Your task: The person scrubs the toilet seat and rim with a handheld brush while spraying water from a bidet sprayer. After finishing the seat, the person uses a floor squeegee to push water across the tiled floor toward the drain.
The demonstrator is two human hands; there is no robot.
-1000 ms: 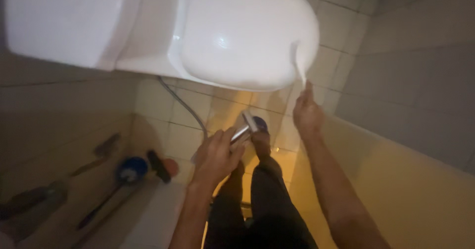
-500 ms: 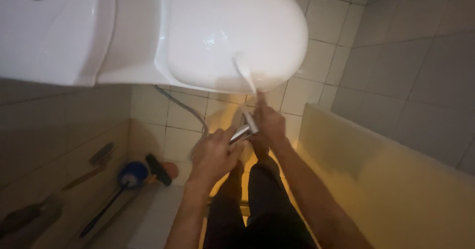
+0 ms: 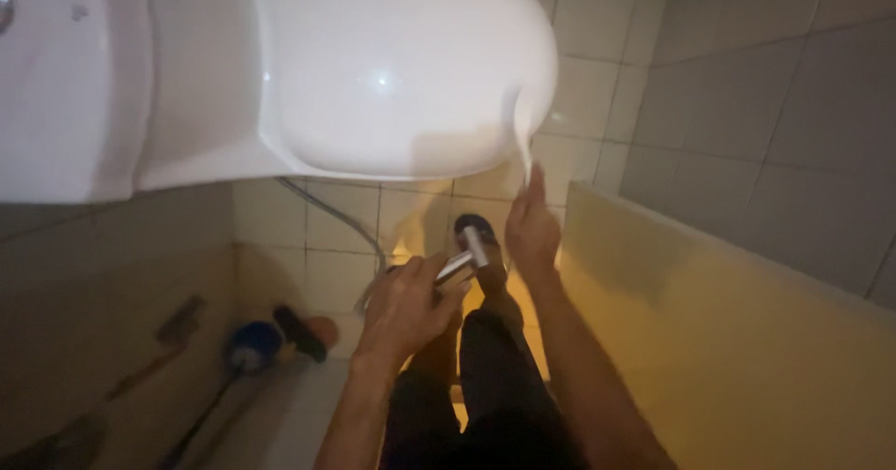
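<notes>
Left hand [image 3: 403, 304]: I see its grip closed around the shiny metal bidet sprayer [image 3: 462, 263] (rigid, probably slippery; hold the handle).
Right hand [image 3: 532, 227]: fingers pinch the white toilet lid [image 3: 401, 69] edge.

A: Identify the supporting surface.
B: The floor [image 3: 345, 246], laid in pale square tiles with dark grout lines.
A: List the items resting directly on it.
B: A white toilet [image 3: 392, 69] stands on the tiles. A grey hose [image 3: 331, 213] runs across them beside its base. Near the left wall lie a blue-headed brush [image 3: 250, 349] with a long dark handle and, just beside it, a black brush [image 3: 299, 332]. One sandalled foot [image 3: 478, 237] stands on the tiles.
</notes>
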